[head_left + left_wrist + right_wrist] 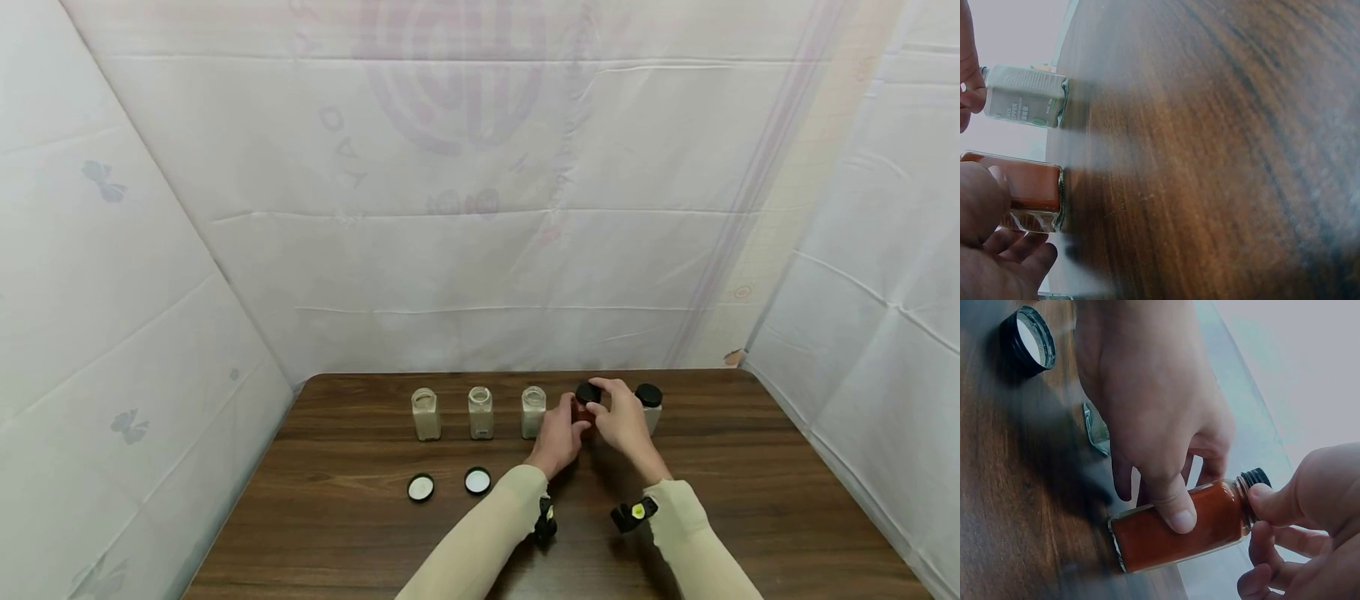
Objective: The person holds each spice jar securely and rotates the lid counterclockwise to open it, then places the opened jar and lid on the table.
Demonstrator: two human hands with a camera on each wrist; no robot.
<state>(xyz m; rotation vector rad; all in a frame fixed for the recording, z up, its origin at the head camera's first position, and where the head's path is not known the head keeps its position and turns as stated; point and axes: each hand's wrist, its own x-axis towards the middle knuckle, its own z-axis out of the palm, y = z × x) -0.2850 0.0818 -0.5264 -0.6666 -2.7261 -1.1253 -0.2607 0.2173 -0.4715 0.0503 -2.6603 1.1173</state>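
My left hand [557, 437] grips a square glass jar of red-orange powder [1216, 512], its thumb lying along the side in the right wrist view. With thumb and fingers, my right hand [626, 421] pinches the black lid [1257, 476] on top of that jar. The jar stands upright at the table's back, its base at the wood in the left wrist view [1035, 187]. Just right of it is a jar with a black lid [648, 408], partly behind my right hand; its printed label [1019, 109] faces the left wrist camera.
Three lidless jars of pale powder stand in a row to the left: one at the far end [427, 419], a middle one [481, 419] and one beside my left hand [532, 417]. Two upturned lids, one left [421, 487] and one right [477, 481], lie before them on the wooden table [337, 533].
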